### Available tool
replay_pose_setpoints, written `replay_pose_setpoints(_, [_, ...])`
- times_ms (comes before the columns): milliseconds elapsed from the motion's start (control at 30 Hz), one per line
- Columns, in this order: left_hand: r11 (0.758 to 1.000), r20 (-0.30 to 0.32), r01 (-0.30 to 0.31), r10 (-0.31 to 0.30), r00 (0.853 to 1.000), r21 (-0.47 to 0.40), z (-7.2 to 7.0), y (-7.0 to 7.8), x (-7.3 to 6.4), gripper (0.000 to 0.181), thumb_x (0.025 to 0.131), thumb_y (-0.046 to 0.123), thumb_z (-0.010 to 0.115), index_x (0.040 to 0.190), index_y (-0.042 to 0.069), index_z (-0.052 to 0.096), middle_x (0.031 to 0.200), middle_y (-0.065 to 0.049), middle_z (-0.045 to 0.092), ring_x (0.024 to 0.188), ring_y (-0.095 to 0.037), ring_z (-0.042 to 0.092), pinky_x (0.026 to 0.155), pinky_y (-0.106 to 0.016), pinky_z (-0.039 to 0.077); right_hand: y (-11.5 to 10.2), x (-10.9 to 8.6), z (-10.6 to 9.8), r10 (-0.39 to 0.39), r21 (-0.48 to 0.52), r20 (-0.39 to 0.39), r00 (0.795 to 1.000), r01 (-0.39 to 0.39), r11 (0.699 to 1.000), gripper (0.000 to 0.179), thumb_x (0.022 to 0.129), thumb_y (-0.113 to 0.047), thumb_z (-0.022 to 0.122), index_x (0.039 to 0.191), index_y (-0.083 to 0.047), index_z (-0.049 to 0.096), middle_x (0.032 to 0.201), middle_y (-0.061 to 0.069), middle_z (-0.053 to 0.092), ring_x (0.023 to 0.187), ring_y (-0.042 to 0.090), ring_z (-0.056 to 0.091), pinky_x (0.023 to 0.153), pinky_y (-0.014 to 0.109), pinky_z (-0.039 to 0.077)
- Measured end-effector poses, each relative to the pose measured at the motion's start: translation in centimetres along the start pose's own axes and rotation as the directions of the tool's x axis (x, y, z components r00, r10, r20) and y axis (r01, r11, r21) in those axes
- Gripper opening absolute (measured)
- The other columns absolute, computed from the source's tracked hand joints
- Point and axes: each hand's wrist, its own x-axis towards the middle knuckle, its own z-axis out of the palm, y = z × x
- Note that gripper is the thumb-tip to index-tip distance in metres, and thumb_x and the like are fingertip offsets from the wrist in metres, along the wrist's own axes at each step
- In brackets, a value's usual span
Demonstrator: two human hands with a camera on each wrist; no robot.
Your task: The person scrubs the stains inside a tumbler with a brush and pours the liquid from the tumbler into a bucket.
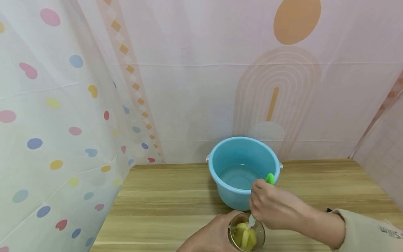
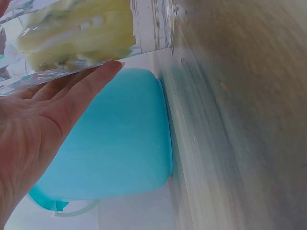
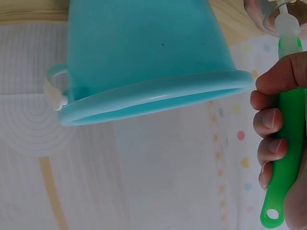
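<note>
My left hand (image 1: 214,233) holds a clear drinking glass (image 1: 260,233) at the bottom of the head view, with its fingers along the glass's side. Inside the glass sits the yellow, sponge-like head (image 2: 81,33) of a cup brush. The brush's white neck (image 1: 252,221) rises out of the mouth toward my right hand (image 1: 267,206). That hand grips the green handle (image 3: 290,120), fingers curled round it, and the handle's holed end sticks out past the fist. Just beyond both hands stands a light blue bucket (image 1: 233,198) with liquid in the bottom.
The bucket has a white handle (image 3: 55,91) hinged at its rim. It stands on a wood-grain table (image 1: 163,196). Patterned curtains hang behind (image 1: 189,105) and along the left (image 1: 63,140) of the table.
</note>
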Motion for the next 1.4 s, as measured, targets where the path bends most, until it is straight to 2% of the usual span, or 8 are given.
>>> replay_pose_setpoints(133, [1.000, 0.006, -0.006, 0.006, 1.000, -0.013, 0.1, 0.0, 0.1, 0.060, 0.086, 0.029, 0.089, 0.137, 0.030, 0.058, 0.126, 0.011, 0.067, 0.106, -0.008, 0.067, 0.093, -0.027, 0.054, 0.1, -0.6, 0.2, 0.007, 0.031, -0.007, 1.000, -0.007, 1.000, 0.017, 0.076, -0.012, 0.037, 0.059, -0.013, 0.034, 0.053, 0.001, 0.025, 0.056, 0.017, 0.022, 0.063, 0.031, 0.023])
replay_pose_setpoints(367, [1.000, 0.002, 0.008, -0.008, 1.000, -0.009, 0.0, 0.1, 0.0, 0.062, 0.085, 0.029, 0.089, 0.138, 0.031, 0.057, 0.126, 0.011, 0.067, 0.106, -0.007, 0.067, 0.093, -0.027, 0.054, 0.2, -1.1, 0.0, 0.021, 0.040, -0.023, 1.000, -0.020, 0.999, 0.016, 0.073, -0.010, 0.037, 0.060, -0.013, 0.028, 0.055, 0.001, 0.024, 0.055, 0.017, 0.021, 0.062, 0.030, 0.023])
replay_pose_setpoints(633, [1.000, -0.006, 0.020, -0.020, 1.000, -0.015, 0.0, 0.2, 0.0, 0.065, 0.084, 0.030, 0.090, 0.140, 0.030, 0.057, 0.128, 0.011, 0.065, 0.110, -0.007, 0.065, 0.094, -0.026, 0.053, -0.2, -1.2, -1.6, 0.007, -0.072, -0.028, 1.000, -0.009, 0.997, 0.019, 0.072, -0.009, 0.043, 0.062, -0.003, 0.029, 0.055, 0.009, 0.029, 0.052, 0.021, 0.028, 0.063, 0.031, 0.029])
replay_pose_setpoints(733, [0.997, 0.011, 0.018, -0.017, 1.000, -0.073, 0.1, 0.2, -0.1, 0.064, 0.085, 0.028, 0.089, 0.141, 0.030, 0.057, 0.129, 0.008, 0.066, 0.112, -0.010, 0.066, 0.096, -0.028, 0.054, -0.4, -0.9, -2.0, -0.006, -0.114, -0.049, 0.999, 0.001, 0.993, 0.021, 0.073, -0.008, 0.045, 0.063, -0.001, 0.027, 0.055, 0.010, 0.029, 0.052, 0.022, 0.030, 0.062, 0.030, 0.031])
replay_pose_setpoints(900, [0.986, 0.058, 0.010, 0.000, 0.998, -0.167, 0.2, 0.1, -0.1, 0.065, 0.088, 0.025, 0.087, 0.144, 0.031, 0.055, 0.132, 0.004, 0.068, 0.112, -0.014, 0.068, 0.097, -0.031, 0.056, -0.7, -0.3, -2.6, 0.003, -0.125, -0.069, 0.998, -0.012, 0.992, 0.026, 0.078, 0.004, 0.046, 0.064, -0.001, 0.024, 0.056, 0.009, 0.026, 0.054, 0.021, 0.029, 0.062, 0.029, 0.031])
replay_pose_setpoints(1100, [0.994, 0.043, -0.015, 0.020, 0.999, -0.113, 0.2, -0.1, -0.1, 0.067, 0.088, 0.026, 0.088, 0.145, 0.035, 0.054, 0.129, 0.007, 0.069, 0.109, -0.011, 0.068, 0.096, -0.030, 0.056, -0.6, 0.6, -3.0, 0.005, -0.105, -0.032, 0.999, -0.008, 0.994, 0.032, 0.079, 0.005, 0.051, 0.064, -0.005, 0.024, 0.057, 0.007, 0.024, 0.057, 0.018, 0.025, 0.065, 0.028, 0.030])
replay_pose_setpoints(1267, [0.994, 0.028, -0.043, 0.046, 0.999, -0.099, 0.3, -0.1, 0.0, 0.065, 0.087, 0.024, 0.088, 0.142, 0.034, 0.055, 0.126, 0.007, 0.070, 0.106, -0.010, 0.069, 0.096, -0.031, 0.056, -0.3, 1.4, -2.7, 0.029, -0.112, -0.016, 0.999, -0.030, 0.993, 0.027, 0.075, 0.002, 0.054, 0.063, -0.004, 0.031, 0.056, 0.007, 0.031, 0.056, 0.017, 0.027, 0.065, 0.029, 0.028])
replay_pose_setpoints(1400, [0.997, 0.023, -0.040, 0.041, 0.999, -0.068, 0.2, -0.1, 0.0, 0.064, 0.088, 0.025, 0.087, 0.142, 0.034, 0.055, 0.125, 0.007, 0.070, 0.106, -0.009, 0.069, 0.096, -0.029, 0.055, 0.1, 1.7, -2.0, 0.046, -0.106, 0.001, 0.999, -0.046, 0.993, 0.024, 0.076, -0.002, 0.054, 0.062, -0.005, 0.035, 0.054, 0.006, 0.034, 0.055, 0.017, 0.028, 0.064, 0.030, 0.027])
